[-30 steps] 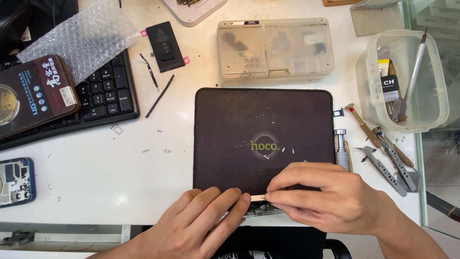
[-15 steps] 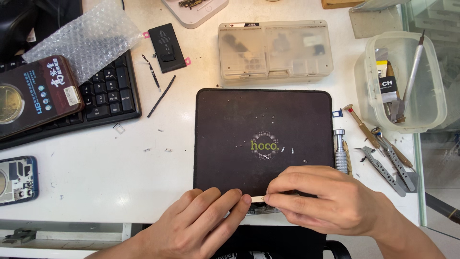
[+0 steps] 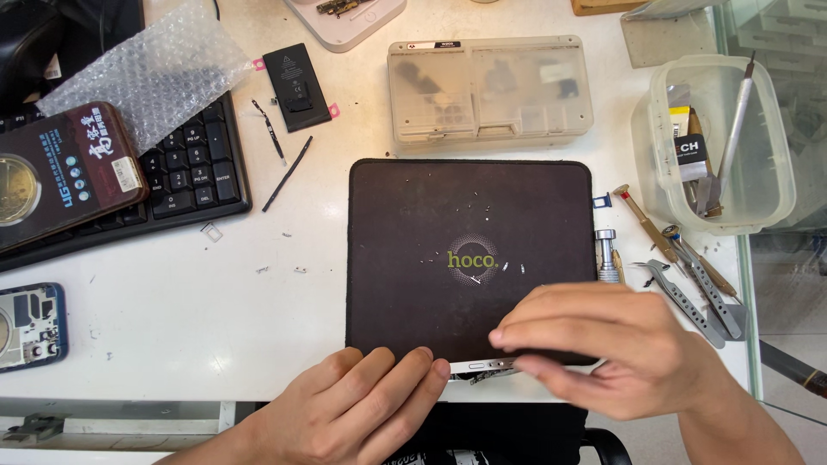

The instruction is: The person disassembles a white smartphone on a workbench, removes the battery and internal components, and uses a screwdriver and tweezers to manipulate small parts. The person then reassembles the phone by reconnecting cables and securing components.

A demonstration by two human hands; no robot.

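A: Metal strip (image 3: 482,365) sits at the near edge of the dark mat (image 3: 469,232), long axis left-right, parallel to the tabletop (image 3: 172,319) front edge. Looks like a phone frame edge-on, can't be sure, mostly covered.

B: Hands?

A: Left hand (image 3: 362,405) lies flat, fingers together, fingertips touching the strip's left end. Right hand (image 3: 616,344) is over its right end, thumb and fingers narrowed to a pinch on it. Right is slightly blurred. Both equally near; strip lies between them.

B: Room?

A: Left of the mat: bare tabletop, keyboard (image 3: 185,168) well apart. Right: screwdriver (image 3: 608,256) and tweezers (image 3: 689,275) just beside the mat edge, tight. Clear tub (image 3: 775,172) further back.
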